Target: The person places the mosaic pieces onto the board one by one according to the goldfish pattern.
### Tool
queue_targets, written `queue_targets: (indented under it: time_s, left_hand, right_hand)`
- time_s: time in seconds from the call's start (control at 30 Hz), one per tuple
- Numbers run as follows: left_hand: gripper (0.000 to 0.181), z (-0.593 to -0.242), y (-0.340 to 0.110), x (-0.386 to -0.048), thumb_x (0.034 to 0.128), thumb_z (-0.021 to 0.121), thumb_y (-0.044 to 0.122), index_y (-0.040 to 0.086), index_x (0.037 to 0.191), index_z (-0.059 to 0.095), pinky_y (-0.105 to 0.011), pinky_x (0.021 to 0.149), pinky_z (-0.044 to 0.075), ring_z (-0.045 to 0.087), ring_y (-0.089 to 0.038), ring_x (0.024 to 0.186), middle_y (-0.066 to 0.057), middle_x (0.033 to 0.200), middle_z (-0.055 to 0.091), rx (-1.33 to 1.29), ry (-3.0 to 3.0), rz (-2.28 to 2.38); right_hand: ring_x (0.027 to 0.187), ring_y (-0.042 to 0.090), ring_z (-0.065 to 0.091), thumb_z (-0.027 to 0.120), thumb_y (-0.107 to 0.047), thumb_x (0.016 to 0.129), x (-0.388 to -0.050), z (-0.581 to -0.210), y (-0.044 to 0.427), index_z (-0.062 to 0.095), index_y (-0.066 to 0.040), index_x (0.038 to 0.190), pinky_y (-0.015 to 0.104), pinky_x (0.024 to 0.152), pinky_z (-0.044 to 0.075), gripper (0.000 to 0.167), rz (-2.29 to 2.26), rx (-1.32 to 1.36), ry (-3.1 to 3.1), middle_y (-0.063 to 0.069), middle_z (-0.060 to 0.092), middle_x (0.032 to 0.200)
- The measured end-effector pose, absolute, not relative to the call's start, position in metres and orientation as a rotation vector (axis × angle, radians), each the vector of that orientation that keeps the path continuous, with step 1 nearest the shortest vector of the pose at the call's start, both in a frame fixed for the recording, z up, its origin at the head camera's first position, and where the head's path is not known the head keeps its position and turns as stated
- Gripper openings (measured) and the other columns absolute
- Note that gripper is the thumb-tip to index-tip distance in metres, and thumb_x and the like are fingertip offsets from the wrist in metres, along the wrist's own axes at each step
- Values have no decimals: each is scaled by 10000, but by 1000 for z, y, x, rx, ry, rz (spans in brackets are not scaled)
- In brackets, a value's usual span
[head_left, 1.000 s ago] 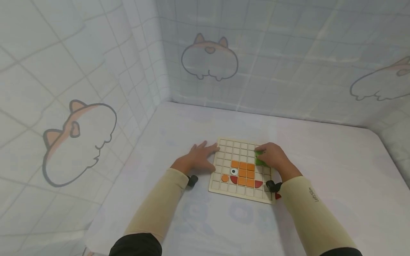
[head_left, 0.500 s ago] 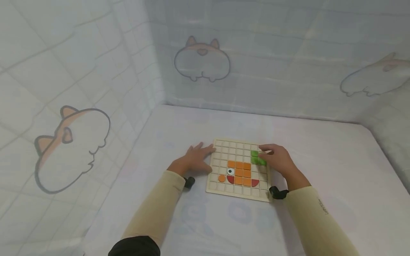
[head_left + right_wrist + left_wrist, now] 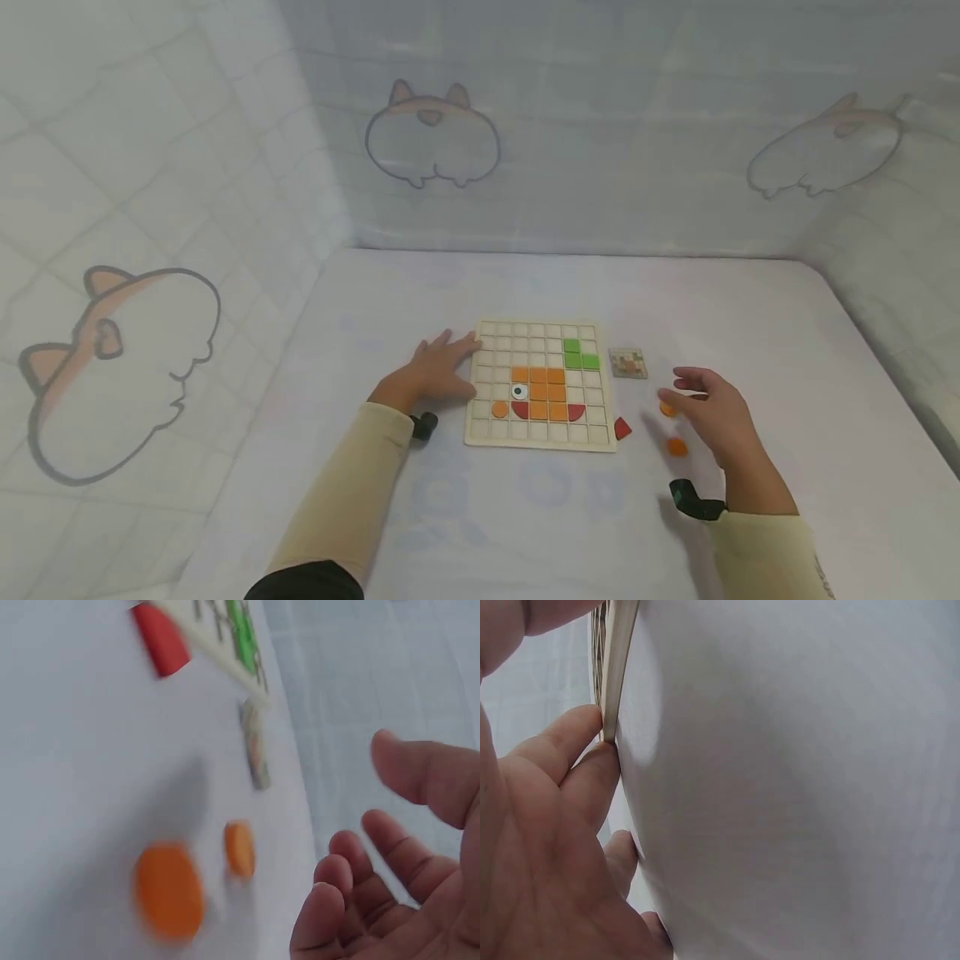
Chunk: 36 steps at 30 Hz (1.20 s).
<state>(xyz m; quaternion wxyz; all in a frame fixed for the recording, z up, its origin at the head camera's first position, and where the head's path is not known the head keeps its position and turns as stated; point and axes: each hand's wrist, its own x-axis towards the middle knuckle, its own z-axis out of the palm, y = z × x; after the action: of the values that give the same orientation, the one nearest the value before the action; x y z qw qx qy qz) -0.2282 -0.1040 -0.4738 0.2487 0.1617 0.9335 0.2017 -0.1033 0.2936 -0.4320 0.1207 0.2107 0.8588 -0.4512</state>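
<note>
A pale grid board (image 3: 517, 433) lies on the white surface. On it are several orange square tiles (image 3: 537, 392), an eye tile (image 3: 519, 392), an orange disc (image 3: 499, 409), two red rounded pieces and three green squares (image 3: 573, 360). My left hand (image 3: 431, 371) has its fingers spread and touches the board's left edge. To the right of the board, my right hand (image 3: 716, 412) hovers with thumb and fingers apart, holding nothing. Near and below it lie two loose orange discs (image 3: 169, 892), one partly hidden by the thumb in the head view.
Beside the board's right edge lie a small picture card (image 3: 628, 363) and a loose red piece (image 3: 622, 428). Fabric walls (image 3: 585, 192) printed with animal outlines rise behind and on both sides.
My right hand has left the green tiles and moved right, off the board. The card, red piece and orange discs have come into sight. The left hand stays at the board's edge.
</note>
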Motion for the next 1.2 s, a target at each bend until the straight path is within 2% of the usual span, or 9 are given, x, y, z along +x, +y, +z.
queue_targets:
  time_s: [0.2,0.43,0.73,0.83,1.03,1.2]
  left_hand:
    - [940,-478,-117,-227,742,715,332,291,1600,334,-573,1276,-34,-22,-273,1601,100,1706,175,402,2542,573]
    - [940,-479,-128,-227,763,720,343,281,1608,314,-584,1272,-42,-20,-295,1599,72,1712,169,387,2546,589]
    - [950,-477,-140,-220,764,729,376,334,1609,297,-583,1273,-37,-51,-267,1600,93,1714,146,302,2549,606]
    - [948,-477,-141,-219,761,729,387,347,1605,300,-583,1273,-35,-50,-265,1600,99,1713,144,300,2557,615]
    - [937,-475,-141,-216,786,741,401,319,1609,300,-554,1279,-55,-49,-257,1601,96,1712,149,322,2539,641]
    - [939,-473,-136,-212,782,752,376,294,1608,313,-555,1277,-62,-50,-262,1601,86,1712,155,303,2526,668]
  right_hand:
    - [1213,394,511,667,-477,939,-89,-446,301,422,-28,1486,528,970,510,750,-1211,662,2432,252,456,1462]
    - [1135,408,523,794,-415,842,-88,-453,294,544,5,1347,514,882,532,703,-981,625,2484,273,559,1317]
    - [956,318,558,759,-265,854,-95,-454,277,650,-11,1125,387,738,534,387,-806,541,2566,178,640,1057]
    - [938,308,564,731,-251,858,-98,-453,276,658,-15,1096,382,726,536,343,-776,506,2580,173,651,1043]
    - [966,283,572,757,-288,864,-110,-445,265,653,-48,1159,356,744,535,394,-871,376,2589,152,661,1101]
    - [933,255,577,761,-286,876,-129,-431,228,677,-92,1154,296,662,534,349,-964,183,2634,120,661,1118]
